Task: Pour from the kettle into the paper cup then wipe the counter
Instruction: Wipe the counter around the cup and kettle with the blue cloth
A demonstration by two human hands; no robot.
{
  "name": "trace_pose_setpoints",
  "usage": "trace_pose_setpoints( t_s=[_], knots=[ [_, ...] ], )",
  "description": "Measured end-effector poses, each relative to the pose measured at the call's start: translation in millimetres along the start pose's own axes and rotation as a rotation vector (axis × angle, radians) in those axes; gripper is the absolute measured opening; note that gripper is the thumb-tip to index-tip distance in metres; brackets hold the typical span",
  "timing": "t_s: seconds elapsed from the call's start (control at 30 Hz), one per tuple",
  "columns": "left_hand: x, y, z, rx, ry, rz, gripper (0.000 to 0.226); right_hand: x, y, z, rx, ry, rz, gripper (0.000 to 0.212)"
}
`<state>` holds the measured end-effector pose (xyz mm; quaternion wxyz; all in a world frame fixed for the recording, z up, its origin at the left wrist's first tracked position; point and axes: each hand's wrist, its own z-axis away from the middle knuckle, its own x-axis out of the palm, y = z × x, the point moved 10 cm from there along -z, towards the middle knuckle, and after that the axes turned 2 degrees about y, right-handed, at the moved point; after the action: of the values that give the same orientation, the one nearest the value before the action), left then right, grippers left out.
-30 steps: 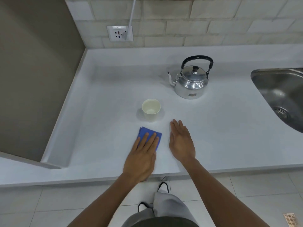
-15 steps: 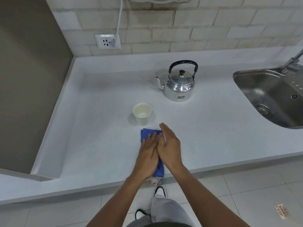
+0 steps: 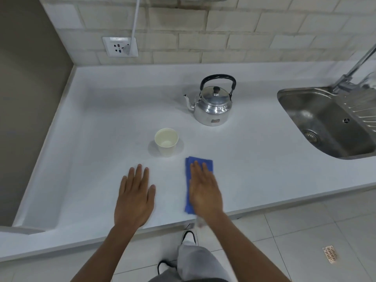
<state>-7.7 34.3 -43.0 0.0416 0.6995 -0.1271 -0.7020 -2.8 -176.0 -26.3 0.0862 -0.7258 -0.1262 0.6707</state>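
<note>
A shiny metal kettle (image 3: 212, 107) with a black handle stands upright toward the back of the white counter (image 3: 101, 123), its spout pointing left. In front of it and to the left stands a pale paper cup (image 3: 166, 141). A folded blue cloth (image 3: 198, 162) lies near the counter's front edge, right of the cup. My right hand (image 3: 204, 191) presses flat on the cloth with straight fingers and covers most of it. My left hand (image 3: 135, 195) rests flat on the bare counter, left of the cloth and below the cup.
A steel sink (image 3: 329, 123) with a tap (image 3: 354, 68) takes up the right end of the counter. A wall socket (image 3: 120, 46) with a white cable plugged in sits on the tiled back wall. A brown wall closes the left side.
The cloth passed from under my left hand to under my right hand, and now lies right of the cup. My left hand moved off to the left onto bare counter.
</note>
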Motion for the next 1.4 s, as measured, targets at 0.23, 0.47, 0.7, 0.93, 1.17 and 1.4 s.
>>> trace_pose_setpoints(
  t_s=[0.23,0.47,0.7,0.93,1.17,1.4],
  knots=[
    [1.0,0.9,-1.2,-0.017,-0.023,-0.040,0.073,4.1,12.6,-49.1,0.327,-0.032,0.062,0.063],
    [1.7,-0.6,-2.0,-0.016,-0.002,-0.016,0.071,0.0,6.0,5.1,0.093,-0.059,0.090,0.061],
    [0.0,0.7,-2.9,-0.049,0.003,-0.025,0.070,-12.9,77.8,-54.2,0.260,-0.097,0.151,0.066],
    [1.9,-2.1,-2.8,-0.045,-0.015,-0.028,0.071,5.4,1.8,-11.5,0.041,-0.109,0.121,0.062],
    [1.5,-2.2,-3.2,-0.044,0.004,-0.015,0.070,-13.5,83.5,-70.7,0.212,-0.076,0.130,0.062],
    [-0.4,-2.4,-3.5,-0.036,0.033,0.000,0.069,7.1,17.5,-86.9,-0.003,-0.112,0.100,0.061]
  ],
)
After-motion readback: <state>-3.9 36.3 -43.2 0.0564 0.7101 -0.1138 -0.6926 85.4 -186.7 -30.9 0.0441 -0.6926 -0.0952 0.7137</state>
